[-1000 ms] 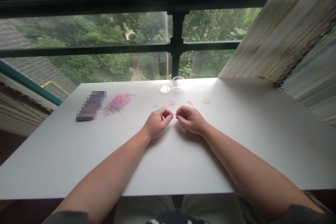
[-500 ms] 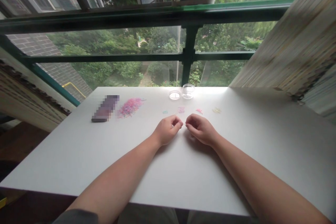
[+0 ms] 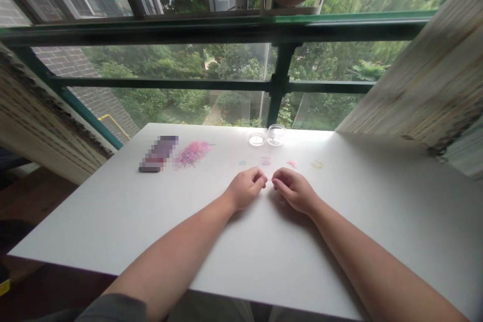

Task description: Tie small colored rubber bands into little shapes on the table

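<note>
My left hand (image 3: 249,188) and my right hand (image 3: 294,189) are close together above the table, fingertips pinched. A thin pale pink strand, seemingly a small rubber band (image 3: 269,179), spans the narrow gap between them, gripped at both ends. Just beyond the hands lie small groups of what look like rubber bands: blue (image 3: 242,163), lilac (image 3: 265,161), pink (image 3: 291,163) and yellow (image 3: 317,164). Farther left is a loose pile of pink and purple bands (image 3: 194,154).
At the table's far edge stand a clear round container (image 3: 276,136) and a clear round lid (image 3: 256,140). A dark, pixelated phone-like object (image 3: 158,154) lies left of the pile. The white table (image 3: 113,211) meets a window with green rails (image 3: 188,30); curtains hang both sides.
The whole view has shifted slightly with my head. My pinched hands stay close together, and a thin strand now shows between the fingertips.
</note>
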`<state>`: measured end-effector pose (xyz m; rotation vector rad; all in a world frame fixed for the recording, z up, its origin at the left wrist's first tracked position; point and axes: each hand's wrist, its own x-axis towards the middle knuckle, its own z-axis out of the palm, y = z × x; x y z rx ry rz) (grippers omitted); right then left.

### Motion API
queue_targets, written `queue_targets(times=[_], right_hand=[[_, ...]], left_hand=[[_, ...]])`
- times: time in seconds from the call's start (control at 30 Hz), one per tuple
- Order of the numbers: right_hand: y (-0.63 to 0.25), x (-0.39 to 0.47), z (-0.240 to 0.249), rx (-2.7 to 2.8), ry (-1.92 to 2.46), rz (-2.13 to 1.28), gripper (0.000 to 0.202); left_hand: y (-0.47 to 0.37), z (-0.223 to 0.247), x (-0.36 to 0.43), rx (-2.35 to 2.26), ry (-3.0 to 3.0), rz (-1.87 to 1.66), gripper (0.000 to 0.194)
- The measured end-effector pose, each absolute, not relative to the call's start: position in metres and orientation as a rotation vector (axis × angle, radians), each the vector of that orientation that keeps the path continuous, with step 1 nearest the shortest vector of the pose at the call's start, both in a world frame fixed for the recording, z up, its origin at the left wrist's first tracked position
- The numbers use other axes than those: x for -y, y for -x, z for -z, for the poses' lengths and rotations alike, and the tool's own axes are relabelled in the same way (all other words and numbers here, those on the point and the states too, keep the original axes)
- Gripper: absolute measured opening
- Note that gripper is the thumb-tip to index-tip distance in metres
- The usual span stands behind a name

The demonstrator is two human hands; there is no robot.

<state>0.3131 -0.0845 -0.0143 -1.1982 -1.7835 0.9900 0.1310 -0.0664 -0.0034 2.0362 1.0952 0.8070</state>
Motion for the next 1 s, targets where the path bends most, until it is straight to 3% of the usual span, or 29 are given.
queue_targets(times=[1.0], right_hand=[[-0.3133, 0.0851, 0.0085, 1.831, 1.208, -0.856, 0.012]], left_hand=[[-0.1291, 0.0025, 0.0655, -1.015, -1.964, -0.826, 0.017]])
